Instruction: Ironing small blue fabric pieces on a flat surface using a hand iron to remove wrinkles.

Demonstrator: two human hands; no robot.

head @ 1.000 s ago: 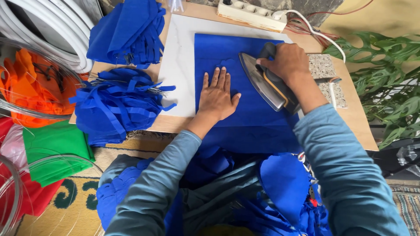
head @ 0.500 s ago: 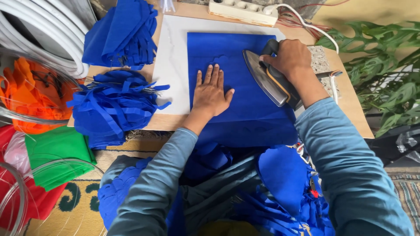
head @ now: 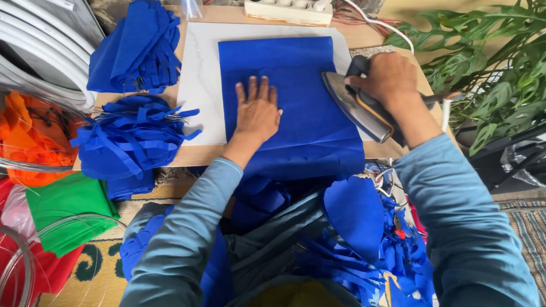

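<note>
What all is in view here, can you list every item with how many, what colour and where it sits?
blue cloth sheet: one, blue, flat on the white board, hanging over the near table edge
white board: one, white, on the wooden table
iron: one, metal sole with dark handle, on the cloth's right edge
blue strips: one heap, blue, left table end
folded blue pieces: one stack, blue, far left of table
power strip: one, cream, far table edge
green cloth: one, green, floor at left
orange cloth: one bundle, orange, far left
plant: one, green, right
blue scraps: many, blue, in the lap
left hand: flat on the cloth
right hand: gripping the iron's handle
</note>
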